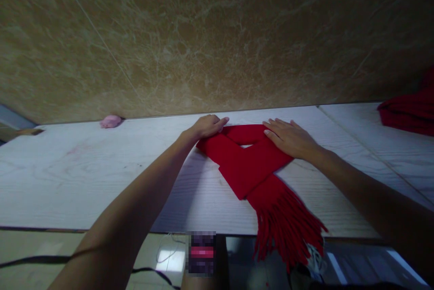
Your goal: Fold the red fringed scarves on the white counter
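Observation:
A red scarf (pixel 246 168) lies folded on the white wood-grain table, its two ends crossing in front of a small gap. Its fringe (pixel 288 222) hangs over the table's near edge. My left hand (pixel 209 126) rests on the scarf's upper left corner, thumb stretched to the right. On the upper right part, my right hand (pixel 288 136) lies flat with its fingers extended. Both palms are hidden from above.
Another piece of red cloth (pixel 408 111) sits at the far right against the marbled wall (pixel 217 41). A small pink item (pixel 111 121) lies by the wall on the left. The white table (pixel 84 181) has a seam on its right side.

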{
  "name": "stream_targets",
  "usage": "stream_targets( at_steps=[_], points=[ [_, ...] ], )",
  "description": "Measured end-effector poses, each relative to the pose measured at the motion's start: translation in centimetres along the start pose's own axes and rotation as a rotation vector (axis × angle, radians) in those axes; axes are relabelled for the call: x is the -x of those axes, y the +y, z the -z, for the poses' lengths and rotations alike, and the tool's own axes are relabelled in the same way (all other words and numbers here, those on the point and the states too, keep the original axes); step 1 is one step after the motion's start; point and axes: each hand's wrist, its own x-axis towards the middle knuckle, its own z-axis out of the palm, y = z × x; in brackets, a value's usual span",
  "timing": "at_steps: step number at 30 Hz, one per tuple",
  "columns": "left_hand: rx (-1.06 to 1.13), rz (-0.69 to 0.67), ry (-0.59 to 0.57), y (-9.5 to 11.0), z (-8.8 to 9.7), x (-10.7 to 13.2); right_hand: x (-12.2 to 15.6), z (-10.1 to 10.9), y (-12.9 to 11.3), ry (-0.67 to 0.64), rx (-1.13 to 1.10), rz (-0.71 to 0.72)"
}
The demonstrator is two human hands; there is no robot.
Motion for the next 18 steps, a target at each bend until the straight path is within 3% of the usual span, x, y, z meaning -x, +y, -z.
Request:
stream_targets(
  at_steps=[18],
  points=[
    [0.036,-0.002,0.015,0.05,-0.08,0.01,0.03,0.02,0.09,-0.005,0.003,0.007]
  ],
)
